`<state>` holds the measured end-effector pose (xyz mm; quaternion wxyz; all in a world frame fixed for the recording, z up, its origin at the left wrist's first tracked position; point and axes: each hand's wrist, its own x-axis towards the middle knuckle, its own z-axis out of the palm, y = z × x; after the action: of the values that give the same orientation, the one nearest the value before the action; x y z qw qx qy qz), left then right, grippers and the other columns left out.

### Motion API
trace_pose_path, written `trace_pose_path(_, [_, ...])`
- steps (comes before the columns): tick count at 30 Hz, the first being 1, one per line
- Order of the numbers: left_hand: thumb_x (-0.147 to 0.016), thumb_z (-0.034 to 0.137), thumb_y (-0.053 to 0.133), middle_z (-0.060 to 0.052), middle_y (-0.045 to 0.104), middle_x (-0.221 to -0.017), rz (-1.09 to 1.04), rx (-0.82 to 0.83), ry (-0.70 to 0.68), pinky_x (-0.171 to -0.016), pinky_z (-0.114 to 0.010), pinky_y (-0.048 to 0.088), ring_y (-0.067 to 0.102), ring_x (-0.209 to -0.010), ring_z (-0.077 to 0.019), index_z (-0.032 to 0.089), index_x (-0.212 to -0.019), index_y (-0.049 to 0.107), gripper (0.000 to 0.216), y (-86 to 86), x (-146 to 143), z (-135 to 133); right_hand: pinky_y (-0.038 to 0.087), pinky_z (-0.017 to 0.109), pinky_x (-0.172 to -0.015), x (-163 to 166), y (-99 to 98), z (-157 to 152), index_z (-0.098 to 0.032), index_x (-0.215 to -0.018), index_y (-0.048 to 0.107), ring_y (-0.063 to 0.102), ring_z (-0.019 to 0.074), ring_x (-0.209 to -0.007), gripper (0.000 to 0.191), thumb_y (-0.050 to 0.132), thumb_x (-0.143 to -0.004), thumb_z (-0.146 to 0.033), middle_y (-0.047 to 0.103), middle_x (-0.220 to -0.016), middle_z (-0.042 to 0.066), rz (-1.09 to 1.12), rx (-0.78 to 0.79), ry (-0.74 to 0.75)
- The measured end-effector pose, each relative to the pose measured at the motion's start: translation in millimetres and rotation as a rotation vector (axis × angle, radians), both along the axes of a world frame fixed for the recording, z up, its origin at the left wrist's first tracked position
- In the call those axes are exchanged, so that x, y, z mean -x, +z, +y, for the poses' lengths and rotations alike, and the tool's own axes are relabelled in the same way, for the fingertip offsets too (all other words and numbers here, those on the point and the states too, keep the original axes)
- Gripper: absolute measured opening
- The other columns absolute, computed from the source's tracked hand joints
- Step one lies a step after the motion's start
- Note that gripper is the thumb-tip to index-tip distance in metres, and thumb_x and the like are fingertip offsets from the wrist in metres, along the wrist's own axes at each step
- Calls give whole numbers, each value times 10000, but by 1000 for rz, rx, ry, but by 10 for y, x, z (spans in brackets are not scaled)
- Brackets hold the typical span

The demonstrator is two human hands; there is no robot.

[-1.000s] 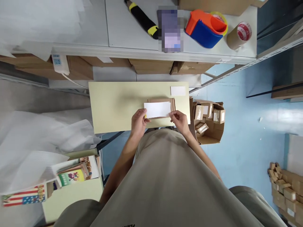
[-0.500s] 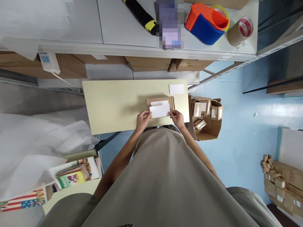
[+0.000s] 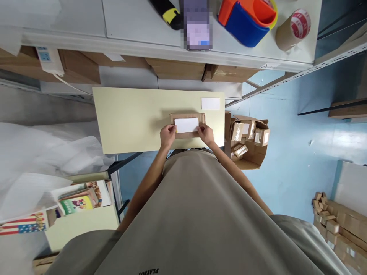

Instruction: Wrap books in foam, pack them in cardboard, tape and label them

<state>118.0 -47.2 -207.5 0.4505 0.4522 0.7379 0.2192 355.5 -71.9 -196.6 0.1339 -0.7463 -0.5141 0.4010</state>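
Note:
A flat brown cardboard package (image 3: 187,115) lies on the pale yellow table (image 3: 134,118) close to its near edge. A white label (image 3: 186,125) lies on top of it. My left hand (image 3: 167,136) pinches the label's left end against the package, and my right hand (image 3: 206,134) pinches its right end. Both hands have their fingers curled and pressed together. A second white label (image 3: 210,103) lies loose on the table, beyond and to the right of the package.
An open carton (image 3: 249,140) with several small boxes stands on the blue floor right of the table. The white shelf (image 3: 137,26) behind holds a tape dispenser (image 3: 246,21), a tape roll (image 3: 292,29) and a black-yellow tool (image 3: 164,9). White wrapping sheets (image 3: 43,152) lie to the left.
The white label came down from being held above the package to lying flat on it. Both hands moved forward with it and now press its ends.

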Motion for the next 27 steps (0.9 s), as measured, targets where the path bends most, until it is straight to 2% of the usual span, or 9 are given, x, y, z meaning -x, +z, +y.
trace_pose_path(11, [-925, 404, 697, -85, 855, -949, 47, 66, 18, -883, -311, 566, 779, -936, -247, 204, -882, 838, 249, 10, -42, 98, 599, 376, -955, -2, 74, 166, -213, -1045, 772, 808, 309, -1021, 220, 579, -1077, -316, 857, -1088, 132, -58, 96, 63])
trace_pose_path(19, [-885, 415, 722, -69, 853, -897, 81, 82, 13, -858, -311, 572, 776, -912, -250, 216, -878, 855, 239, 26, -65, 111, 593, 377, -981, -5, 131, 169, -215, -1056, 754, 796, 313, -1057, 199, 563, -1077, -266, 854, -1137, 128, -77, 115, 85])
trace_pose_path(27, [-924, 396, 692, -80, 837, -915, 65, 52, 19, -860, -311, 562, 759, -896, -239, 189, -901, 850, 262, 60, -87, 72, 586, 385, -1000, 16, 136, 167, -189, -1120, 734, 795, 322, -1103, 221, 546, -1130, -304, 849, -1168, 158, -102, 107, 84])
